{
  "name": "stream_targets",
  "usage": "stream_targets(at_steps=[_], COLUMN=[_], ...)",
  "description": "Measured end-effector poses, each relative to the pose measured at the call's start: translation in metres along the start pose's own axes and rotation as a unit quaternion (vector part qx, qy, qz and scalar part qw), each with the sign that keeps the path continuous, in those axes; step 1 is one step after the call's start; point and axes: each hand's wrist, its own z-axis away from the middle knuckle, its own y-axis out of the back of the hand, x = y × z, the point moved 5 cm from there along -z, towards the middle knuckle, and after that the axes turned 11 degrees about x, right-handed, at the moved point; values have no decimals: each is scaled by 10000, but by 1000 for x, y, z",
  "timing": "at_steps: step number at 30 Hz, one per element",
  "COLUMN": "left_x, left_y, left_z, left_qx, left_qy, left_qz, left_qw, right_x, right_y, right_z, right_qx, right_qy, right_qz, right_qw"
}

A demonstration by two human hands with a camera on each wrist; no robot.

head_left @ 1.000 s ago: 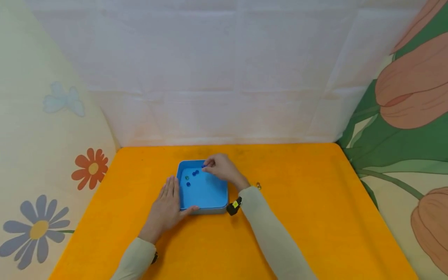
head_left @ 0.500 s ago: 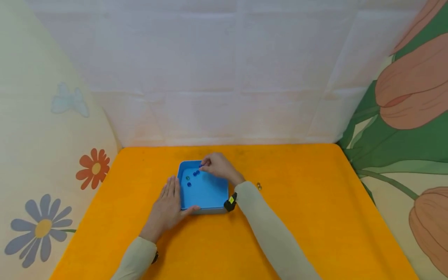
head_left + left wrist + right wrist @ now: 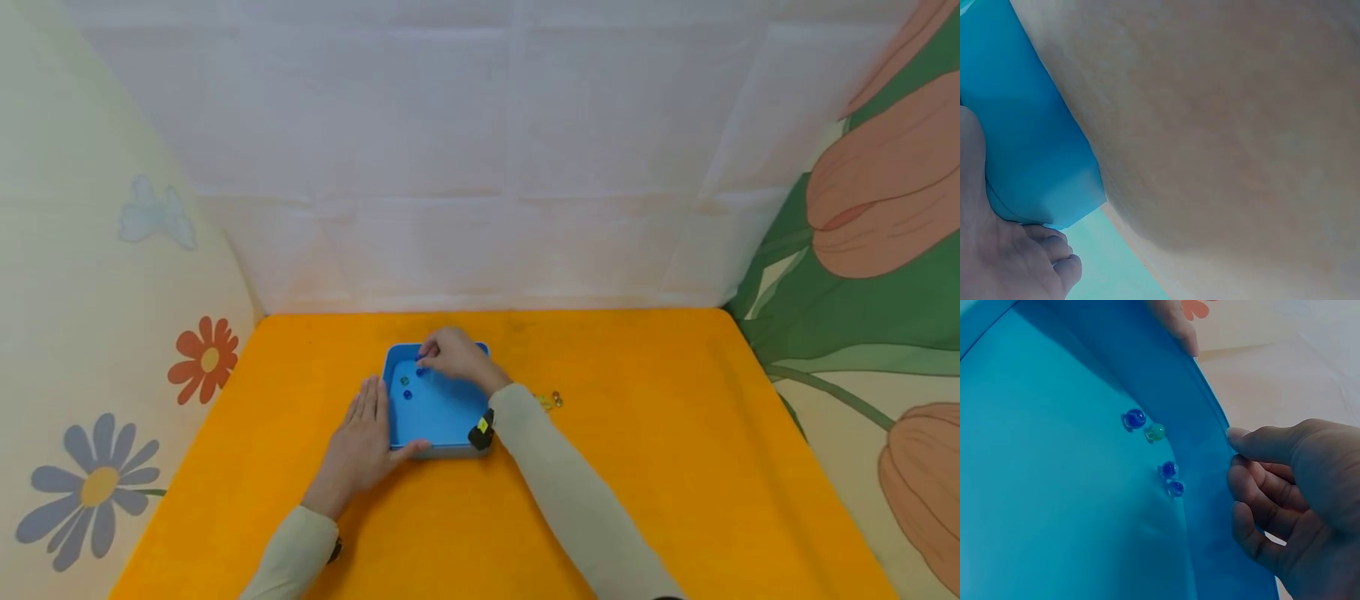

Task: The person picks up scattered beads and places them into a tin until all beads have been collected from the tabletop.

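Note:
A square blue tray [image 3: 442,417] sits on the table. My left hand [image 3: 360,446] lies along its left side with straight fingers, its thumb against the front wall. Over the back part of the tray, my right hand [image 3: 453,354] pinches a blue marble [image 3: 419,357] between thumb and fingertips. In the right wrist view that marble is mostly hidden by the fingers, near the tray rim [image 3: 1216,406]. Loose on the tray floor are a green marble [image 3: 1156,432], a blue marble [image 3: 1135,418] beside it, and two more blue marbles, one of them a blue marble [image 3: 1169,469] touching its neighbour.
Right of the tray, partly behind the right forearm, several clear and yellowish marbles [image 3: 557,398] lie on the orange table [image 3: 675,433]. A white backdrop [image 3: 495,167] rises behind the table, with flower-printed cloth [image 3: 862,333] at the sides.
My right hand has moved left over the tray, carrying the pinched blue marble. More marbles on the table show beside the forearm. The left hand stays against the tray.

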Motion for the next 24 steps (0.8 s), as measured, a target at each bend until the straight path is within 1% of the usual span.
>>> stream_targets(at_steps=[9,17,24], left_x=[2,1,0], left_y=[0,0,0], left_z=[1,2,1], left_qx=[107,79,65], left_qy=[-44,-49,-70], left_qz=[-23,-29,-103], left_qw=[9999,10000,9999], right_x=[-1,0,-2], right_y=[-6,-11,-14], right_z=[-2,-8,-12], right_qx=[-93,-136,-162], right_qy=[43,222,170], right_qz=[-61,2,30], right_qw=[9999,9997,9997])
